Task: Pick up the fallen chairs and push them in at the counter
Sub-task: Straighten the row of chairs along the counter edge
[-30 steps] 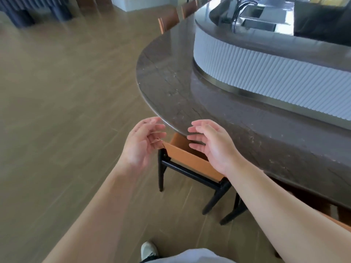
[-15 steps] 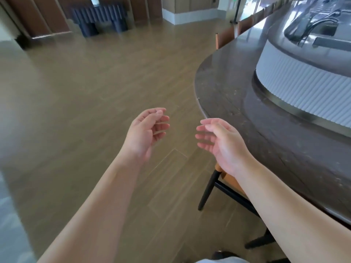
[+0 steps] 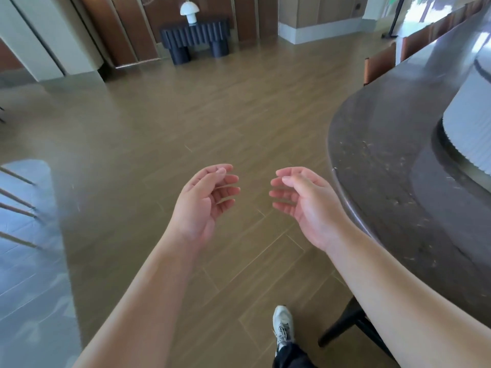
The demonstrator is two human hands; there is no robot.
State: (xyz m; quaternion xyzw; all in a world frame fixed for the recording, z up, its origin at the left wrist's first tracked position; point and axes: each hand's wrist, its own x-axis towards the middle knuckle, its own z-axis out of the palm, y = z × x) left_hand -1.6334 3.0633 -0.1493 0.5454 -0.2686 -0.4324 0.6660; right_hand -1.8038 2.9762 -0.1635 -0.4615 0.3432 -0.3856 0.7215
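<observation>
My left hand and my right hand hang in the air over the wooden floor, palms facing each other, fingers loosely curled, holding nothing. The dark curved counter runs along the right. Under its edge, only the black legs of the pushed-in chair show beneath my right forearm. Further along the counter, upright orange-backed chairs stand tucked in. No fallen chair is in view.
A white ribbed inner wall rises from the counter. A dark fluted console table with a white lamp stands at the far wall. Thin chair legs show at the left edge. My shoe is on the floor.
Both hands have left the orange chair back and now float free. My view has swung left, away from the counter, and the chair has slid out of sight under my right arm.
</observation>
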